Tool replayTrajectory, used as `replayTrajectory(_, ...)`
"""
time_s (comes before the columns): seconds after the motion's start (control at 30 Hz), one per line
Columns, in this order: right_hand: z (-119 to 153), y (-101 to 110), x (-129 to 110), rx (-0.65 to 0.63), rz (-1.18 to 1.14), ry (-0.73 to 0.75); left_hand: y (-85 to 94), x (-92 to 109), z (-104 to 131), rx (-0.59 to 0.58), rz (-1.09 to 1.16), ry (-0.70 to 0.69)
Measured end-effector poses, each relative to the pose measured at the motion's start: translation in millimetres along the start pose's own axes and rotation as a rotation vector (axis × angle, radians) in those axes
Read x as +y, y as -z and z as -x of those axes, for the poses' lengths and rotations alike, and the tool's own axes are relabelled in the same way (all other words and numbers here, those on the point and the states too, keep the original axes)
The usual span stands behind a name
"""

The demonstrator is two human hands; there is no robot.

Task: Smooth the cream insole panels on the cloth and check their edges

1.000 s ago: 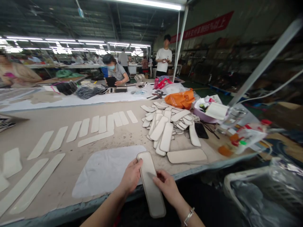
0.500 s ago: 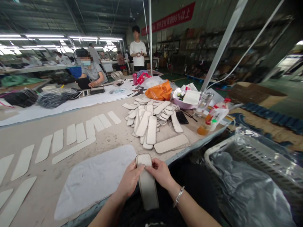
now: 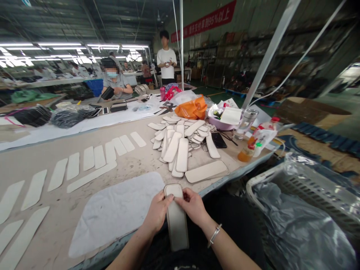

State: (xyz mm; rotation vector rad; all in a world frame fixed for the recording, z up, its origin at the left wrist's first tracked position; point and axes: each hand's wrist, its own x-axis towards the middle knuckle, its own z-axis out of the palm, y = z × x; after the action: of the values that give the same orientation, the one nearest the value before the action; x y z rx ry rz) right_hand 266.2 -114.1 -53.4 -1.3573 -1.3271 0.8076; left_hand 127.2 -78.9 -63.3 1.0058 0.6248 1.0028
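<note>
Strip (image 3: 177, 225), pale with a dark border, is held in both hands near its upper end, in front of the table edge. Left hand (image 3: 157, 210): pinching the left side, thumb on the face. Right hand (image 3: 193, 207): same on the right side, thumb tip close to the other thumb. Both grips narrow, on the strip only. Long end points down over the lap, tilted toward the wearer. Bracelet (image 3: 215, 236) on right wrist.

Table (image 3: 135, 161): white cloth (image 3: 115, 213) just left of the hands, flat, near the front edge. Loose pile (image 3: 183, 154) of similar bordered strips beyond the hands, slightly right; neat stack (image 3: 207, 171) just in front of it. Row of plain pieces (image 3: 89, 158) runs along the left. Black phone (image 3: 219, 140) beside the pile's right side, orange bag (image 3: 191, 108) behind the pile. Crate (image 3: 251, 187) at right, below table height, grey plastic (image 3: 303, 221) inside.
</note>
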Motion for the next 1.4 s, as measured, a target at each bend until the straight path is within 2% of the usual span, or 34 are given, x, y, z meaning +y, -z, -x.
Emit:
replayTrajectory(0.1, -0.5, 3.4, -5.0, 0.075, 0.025, 0.07, -1.7, 5.9, -0.5, -0.032, 0.019, 0.032)
replayTrajectory(0.2, -2.8, 9.0, -13.2, 0.161, 0.037, 0.154, -5.4, 15.1, 2.4, -0.144, 0.083, 0.058)
replayTrajectory(0.3, -6.4, 13.6, -20.8, 0.216, -0.021, 0.2, -9.5, 17.7, 8.1, -0.248, 0.153, 0.01)
replayTrajectory(0.4, -8.9, 16.7, -21.2, 0.229, -0.11, 0.156, -11.5, 5.3, 15.1, -0.3, 0.079, -0.002)
replayTrajectory(0.47, -8.8, 19.5, -16.8, 0.234, -0.093, 0.138, -11.0, -8.0, 19.4, -0.312, 0.025, 0.069)
replayTrajectory(0.57, -5.9, 27.1, -10.7, 0.24, 0.042, 0.241, -8.4, -22.3, 24.2, -0.293, 0.067, 0.154)
replayTrajectory(0.63, -2.9, 33.4, -11.9, 0.207, 0.146, 0.343, -6.7, -23.9, 26.0, -0.279, 0.092, 0.179)
replayTrajectory(0.77, 1.8, 44.2, -26.5, 0.143, 0.329, 0.512, -9.8, -14.6, 27.5, -0.312, 0.038, 0.242)
replayTrajectory(0.9, 4.1, 53.6, -42.3, 0.189, 0.431, 0.632, -23.2, -1.5, 30.1, -0.363, 0.047, 0.234)
replayTrajectory(1.07, 7.1, 66.4, -55.5, 0.226, 0.494, 0.632, -40.3, 11.2, 31.3, -0.488, 0.201, 0.174)
replayTrajectory(1.17, 10.5, 74.0, -59.5, 0.23, 0.51, 0.621, -48.7, 13.2, 26.5, -0.549, 0.374, 0.255)
replayTrajectory(1.27, 15.4, 82.5, -60.6, 0.234, 0.603, 0.679, -57.5, 13.6, 20.9, -0.621, 0.47, 0.347)
replayTrajectory(1.4, 23.7, 92.7, -62.7, 0.257, 0.744, 0.762, -67.6, 16.6, 19.8, -0.653, 0.476, 0.325)
